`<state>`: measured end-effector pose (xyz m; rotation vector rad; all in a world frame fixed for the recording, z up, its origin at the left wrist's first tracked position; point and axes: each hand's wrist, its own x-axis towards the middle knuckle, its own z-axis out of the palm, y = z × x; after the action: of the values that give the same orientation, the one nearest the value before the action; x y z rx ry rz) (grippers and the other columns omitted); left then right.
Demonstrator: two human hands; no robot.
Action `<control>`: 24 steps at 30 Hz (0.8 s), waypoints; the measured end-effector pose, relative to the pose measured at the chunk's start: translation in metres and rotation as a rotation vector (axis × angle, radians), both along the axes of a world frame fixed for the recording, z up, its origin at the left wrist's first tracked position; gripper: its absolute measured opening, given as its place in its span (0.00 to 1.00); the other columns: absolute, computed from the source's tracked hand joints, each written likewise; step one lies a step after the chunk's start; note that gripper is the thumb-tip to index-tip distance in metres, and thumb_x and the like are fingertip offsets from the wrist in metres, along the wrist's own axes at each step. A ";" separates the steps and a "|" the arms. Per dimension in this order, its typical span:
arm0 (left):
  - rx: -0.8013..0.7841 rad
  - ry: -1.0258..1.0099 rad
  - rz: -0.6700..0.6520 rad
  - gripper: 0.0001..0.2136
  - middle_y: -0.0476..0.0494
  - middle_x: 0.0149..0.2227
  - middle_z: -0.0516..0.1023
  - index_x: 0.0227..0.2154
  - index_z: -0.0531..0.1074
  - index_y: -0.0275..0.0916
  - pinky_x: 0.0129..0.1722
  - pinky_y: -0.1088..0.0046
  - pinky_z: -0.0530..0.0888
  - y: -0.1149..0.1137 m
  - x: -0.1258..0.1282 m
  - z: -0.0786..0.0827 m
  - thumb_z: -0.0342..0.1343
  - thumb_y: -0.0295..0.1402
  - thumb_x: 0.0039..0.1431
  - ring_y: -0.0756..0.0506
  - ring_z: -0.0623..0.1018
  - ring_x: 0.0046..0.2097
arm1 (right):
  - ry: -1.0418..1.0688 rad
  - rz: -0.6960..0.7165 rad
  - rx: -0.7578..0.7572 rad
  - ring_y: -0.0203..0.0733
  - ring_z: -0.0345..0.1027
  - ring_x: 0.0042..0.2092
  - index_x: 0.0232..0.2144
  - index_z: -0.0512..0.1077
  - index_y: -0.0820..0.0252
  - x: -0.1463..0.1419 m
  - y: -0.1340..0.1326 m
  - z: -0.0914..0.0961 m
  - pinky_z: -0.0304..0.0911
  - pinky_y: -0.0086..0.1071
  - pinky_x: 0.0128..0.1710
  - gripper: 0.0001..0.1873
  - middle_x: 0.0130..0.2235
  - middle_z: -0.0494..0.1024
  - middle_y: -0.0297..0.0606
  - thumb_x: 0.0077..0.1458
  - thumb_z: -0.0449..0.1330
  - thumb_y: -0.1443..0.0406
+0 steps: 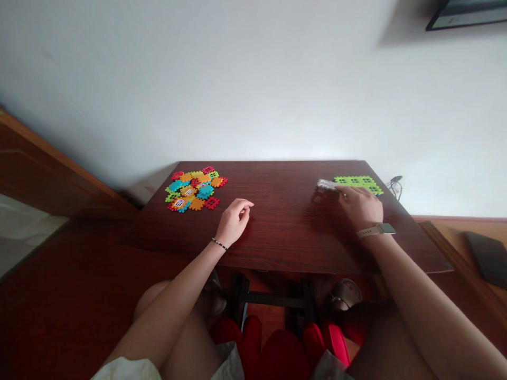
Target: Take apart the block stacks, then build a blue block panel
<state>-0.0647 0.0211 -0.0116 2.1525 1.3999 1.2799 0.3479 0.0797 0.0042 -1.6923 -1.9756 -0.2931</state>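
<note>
My right hand (359, 206) rests on the dark wooden table (277, 221), a pale watch on its wrist. Its fingers close on a small grey-white piece (327, 184) at the left edge of a flat panel of joined lime-green tiles (358, 183). My left hand (235, 220) hovers over the table's middle with fingers loosely curled and nothing in them; a thin bracelet circles its wrist. To the left of it, at the far left of the table, lies a heap of several loose interlocking tiles (195, 188) in red, orange, teal, yellow and green.
A white wall (253, 79) rises behind the table. A black cable (395, 183) hangs past the right far corner. A dark flat object (489, 257) lies on a wooden ledge at right. Red footwear (281, 348) shows under the table by my knees.
</note>
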 end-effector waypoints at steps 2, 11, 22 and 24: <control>0.000 0.001 -0.001 0.10 0.41 0.49 0.82 0.45 0.77 0.44 0.47 0.64 0.82 -0.001 0.000 0.000 0.52 0.26 0.71 0.43 0.82 0.48 | -0.016 0.106 0.029 0.55 0.78 0.52 0.54 0.83 0.52 -0.018 -0.013 0.001 0.72 0.44 0.51 0.20 0.48 0.87 0.44 0.72 0.53 0.63; -0.053 0.136 -0.170 0.16 0.38 0.59 0.77 0.59 0.73 0.47 0.65 0.51 0.77 -0.010 0.005 0.003 0.61 0.37 0.71 0.37 0.78 0.62 | -0.010 0.675 -0.140 0.56 0.79 0.56 0.60 0.80 0.45 -0.091 -0.074 0.001 0.76 0.52 0.55 0.21 0.57 0.85 0.39 0.74 0.54 0.65; -0.153 0.383 -0.329 0.49 0.29 0.71 0.67 0.75 0.57 0.45 0.73 0.42 0.67 -0.016 0.018 -0.009 0.75 0.51 0.56 0.29 0.67 0.73 | 0.130 0.855 -0.259 0.58 0.70 0.69 0.70 0.69 0.46 -0.095 -0.081 -0.006 0.69 0.58 0.68 0.28 0.67 0.77 0.44 0.71 0.63 0.59; -0.152 0.377 -0.335 0.50 0.29 0.71 0.68 0.75 0.57 0.45 0.72 0.41 0.68 -0.017 0.019 -0.007 0.76 0.50 0.54 0.28 0.68 0.72 | 0.137 0.828 -0.255 0.63 0.56 0.77 0.73 0.65 0.45 -0.090 -0.074 -0.006 0.60 0.66 0.73 0.35 0.72 0.71 0.45 0.67 0.67 0.58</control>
<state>-0.0454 0.0042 -0.0184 2.4712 1.1425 0.6519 0.2579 0.0052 -0.0019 -0.8509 -2.4688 0.3740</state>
